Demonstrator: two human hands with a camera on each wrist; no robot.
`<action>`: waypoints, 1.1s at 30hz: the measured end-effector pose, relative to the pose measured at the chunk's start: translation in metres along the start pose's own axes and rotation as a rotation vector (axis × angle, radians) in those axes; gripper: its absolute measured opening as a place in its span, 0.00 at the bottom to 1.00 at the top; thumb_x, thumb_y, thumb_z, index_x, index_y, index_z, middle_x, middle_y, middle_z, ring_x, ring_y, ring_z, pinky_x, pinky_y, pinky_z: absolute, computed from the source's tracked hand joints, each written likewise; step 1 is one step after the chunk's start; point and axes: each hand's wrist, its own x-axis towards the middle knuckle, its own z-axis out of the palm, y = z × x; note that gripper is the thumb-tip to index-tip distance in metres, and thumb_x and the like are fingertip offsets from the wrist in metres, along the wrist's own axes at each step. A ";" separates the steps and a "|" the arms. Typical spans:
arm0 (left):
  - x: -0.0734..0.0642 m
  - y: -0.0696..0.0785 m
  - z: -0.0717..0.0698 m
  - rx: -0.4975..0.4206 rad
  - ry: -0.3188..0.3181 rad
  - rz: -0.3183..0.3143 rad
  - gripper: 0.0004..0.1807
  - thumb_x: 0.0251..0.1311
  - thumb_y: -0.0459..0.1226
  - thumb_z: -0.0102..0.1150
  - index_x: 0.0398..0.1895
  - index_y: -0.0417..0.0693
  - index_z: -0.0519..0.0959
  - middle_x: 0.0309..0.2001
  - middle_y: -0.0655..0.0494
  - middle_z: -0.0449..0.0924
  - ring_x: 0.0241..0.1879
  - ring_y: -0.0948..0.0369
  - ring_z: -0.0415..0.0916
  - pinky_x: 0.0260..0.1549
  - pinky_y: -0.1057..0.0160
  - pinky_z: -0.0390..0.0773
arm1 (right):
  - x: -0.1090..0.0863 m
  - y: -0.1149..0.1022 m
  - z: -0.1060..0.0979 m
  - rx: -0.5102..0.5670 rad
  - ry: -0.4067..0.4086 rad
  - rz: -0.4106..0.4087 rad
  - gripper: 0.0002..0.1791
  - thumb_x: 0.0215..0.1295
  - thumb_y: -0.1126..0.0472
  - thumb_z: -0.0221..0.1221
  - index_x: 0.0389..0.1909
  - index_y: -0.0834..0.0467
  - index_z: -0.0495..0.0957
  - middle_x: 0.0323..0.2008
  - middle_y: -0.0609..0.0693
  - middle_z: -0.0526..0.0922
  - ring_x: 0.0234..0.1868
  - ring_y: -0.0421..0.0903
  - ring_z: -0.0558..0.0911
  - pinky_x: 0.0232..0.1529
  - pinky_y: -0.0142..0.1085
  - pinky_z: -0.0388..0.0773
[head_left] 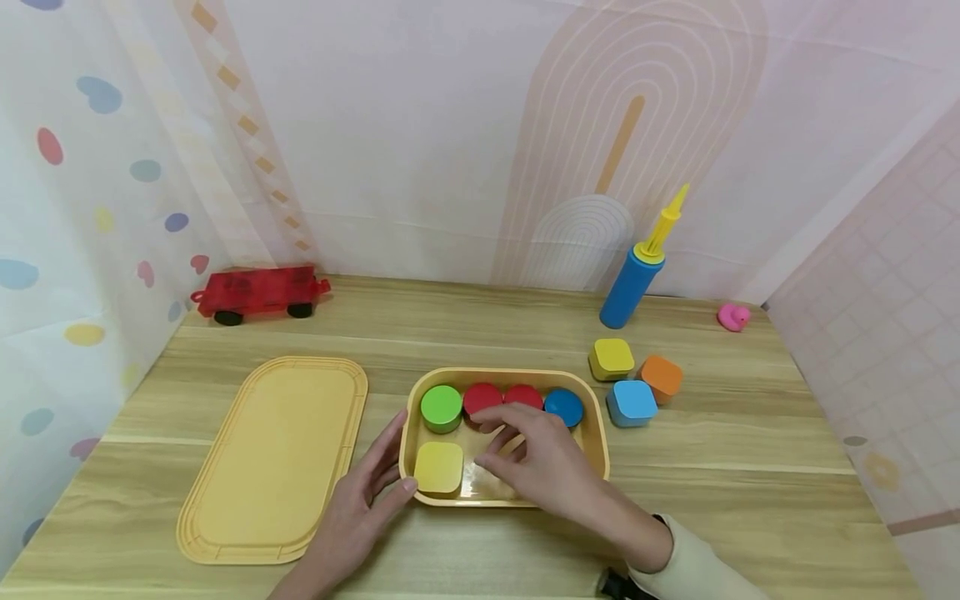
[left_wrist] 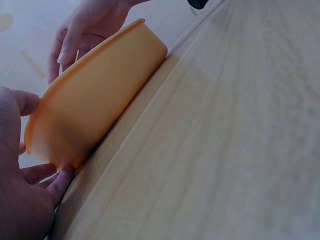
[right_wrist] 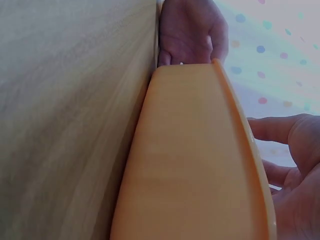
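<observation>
A pale orange-yellow rectangular tub (head_left: 600,450) stands on the table. My left hand (head_left: 363,496) holds its left end, thumb at the front rim and fingers along the side wall (left_wrist: 95,85). Above the tub's inside is my right hand (head_left: 543,462), fingers bent, thumb and forefinger apart, nothing between them. Along the tub's back wall sit a green round block (head_left: 442,408), two red round blocks (head_left: 482,400) partly behind the right fingers, and a blue round block (head_left: 564,407). A yellow square block (head_left: 438,468) lies in the front left corner.
Left of the tub lies a flat matching lid (head_left: 273,458). Yellow (head_left: 612,359), orange (head_left: 662,379) and light blue (head_left: 632,403) square blocks are to its right. Farther back are a red toy wagon (head_left: 260,293), a blue-and-yellow pump (head_left: 632,283) and a pink duck (head_left: 733,317).
</observation>
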 end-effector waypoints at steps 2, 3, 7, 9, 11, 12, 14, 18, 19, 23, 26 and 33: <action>0.000 0.000 0.000 -0.001 0.002 -0.001 0.42 0.80 0.28 0.61 0.91 0.55 0.59 0.84 0.38 0.63 0.75 0.67 0.73 0.70 0.73 0.77 | -0.001 0.000 -0.003 0.007 0.025 -0.012 0.21 0.69 0.68 0.76 0.61 0.62 0.87 0.51 0.56 0.89 0.43 0.41 0.89 0.42 0.31 0.92; 0.000 0.000 0.000 0.000 0.003 -0.002 0.42 0.80 0.28 0.61 0.91 0.55 0.59 0.84 0.38 0.64 0.75 0.67 0.73 0.70 0.73 0.77 | -0.002 0.000 -0.004 0.009 0.036 -0.016 0.20 0.69 0.68 0.76 0.60 0.62 0.87 0.50 0.55 0.90 0.43 0.40 0.89 0.42 0.31 0.92; 0.000 0.000 0.000 0.003 0.004 -0.004 0.42 0.80 0.28 0.61 0.91 0.55 0.59 0.84 0.38 0.63 0.75 0.67 0.72 0.70 0.73 0.77 | -0.006 0.000 -0.012 0.024 0.073 -0.045 0.21 0.69 0.70 0.75 0.61 0.60 0.87 0.48 0.51 0.90 0.43 0.40 0.88 0.42 0.33 0.93; 0.000 0.000 0.000 0.004 0.003 -0.005 0.42 0.80 0.28 0.61 0.91 0.55 0.59 0.84 0.38 0.63 0.75 0.67 0.72 0.70 0.73 0.77 | -0.008 0.001 -0.015 0.028 0.089 -0.065 0.21 0.69 0.70 0.75 0.61 0.59 0.87 0.48 0.49 0.90 0.44 0.40 0.88 0.42 0.34 0.93; 0.000 0.000 0.001 0.005 0.003 -0.008 0.42 0.80 0.28 0.61 0.91 0.55 0.59 0.84 0.38 0.63 0.76 0.67 0.72 0.70 0.73 0.77 | -0.010 0.001 -0.018 0.028 0.106 -0.083 0.21 0.69 0.70 0.75 0.61 0.59 0.87 0.48 0.46 0.89 0.44 0.41 0.88 0.42 0.34 0.93; 0.000 0.000 0.001 0.005 0.004 -0.010 0.41 0.80 0.28 0.61 0.91 0.55 0.59 0.84 0.38 0.63 0.75 0.67 0.72 0.70 0.73 0.77 | -0.011 0.002 -0.020 0.028 0.115 -0.089 0.21 0.69 0.70 0.75 0.61 0.59 0.87 0.48 0.45 0.89 0.45 0.41 0.88 0.42 0.34 0.93; 0.000 0.001 0.001 0.006 0.004 -0.011 0.41 0.80 0.28 0.61 0.91 0.54 0.59 0.84 0.38 0.63 0.75 0.67 0.72 0.70 0.73 0.77 | -0.013 0.003 -0.023 0.033 0.135 -0.102 0.21 0.69 0.70 0.75 0.62 0.58 0.88 0.48 0.46 0.89 0.45 0.41 0.88 0.42 0.34 0.92; 0.000 0.001 0.001 0.008 0.004 -0.003 0.41 0.80 0.28 0.61 0.91 0.53 0.59 0.84 0.38 0.63 0.75 0.67 0.73 0.70 0.73 0.78 | -0.017 0.007 -0.031 0.028 0.170 -0.115 0.21 0.70 0.70 0.74 0.62 0.56 0.88 0.49 0.48 0.90 0.45 0.41 0.87 0.41 0.33 0.92; 0.000 0.001 0.001 0.008 0.004 -0.001 0.41 0.80 0.28 0.61 0.91 0.53 0.59 0.84 0.38 0.63 0.75 0.67 0.73 0.70 0.73 0.78 | -0.018 0.007 -0.033 0.021 0.178 -0.120 0.21 0.70 0.70 0.74 0.62 0.56 0.88 0.48 0.48 0.90 0.45 0.41 0.86 0.41 0.33 0.92; 0.000 0.001 0.001 0.004 0.005 0.001 0.41 0.80 0.27 0.61 0.91 0.52 0.59 0.84 0.37 0.63 0.75 0.68 0.73 0.70 0.73 0.77 | -0.022 0.011 -0.039 -0.005 0.205 -0.142 0.20 0.71 0.72 0.72 0.62 0.58 0.88 0.47 0.52 0.91 0.44 0.41 0.86 0.40 0.34 0.92; 0.000 0.002 0.001 -0.001 0.008 -0.001 0.41 0.79 0.27 0.61 0.91 0.52 0.59 0.84 0.37 0.64 0.74 0.69 0.73 0.70 0.74 0.77 | -0.024 0.015 -0.044 -0.013 0.216 -0.163 0.20 0.71 0.73 0.72 0.62 0.58 0.88 0.49 0.54 0.91 0.44 0.41 0.87 0.40 0.34 0.92; 0.000 0.002 0.000 -0.001 0.009 0.013 0.41 0.79 0.27 0.61 0.90 0.52 0.59 0.84 0.36 0.64 0.75 0.67 0.73 0.70 0.73 0.78 | -0.031 0.025 -0.053 -0.043 0.266 -0.215 0.21 0.71 0.73 0.72 0.61 0.55 0.88 0.48 0.50 0.91 0.44 0.41 0.87 0.38 0.33 0.91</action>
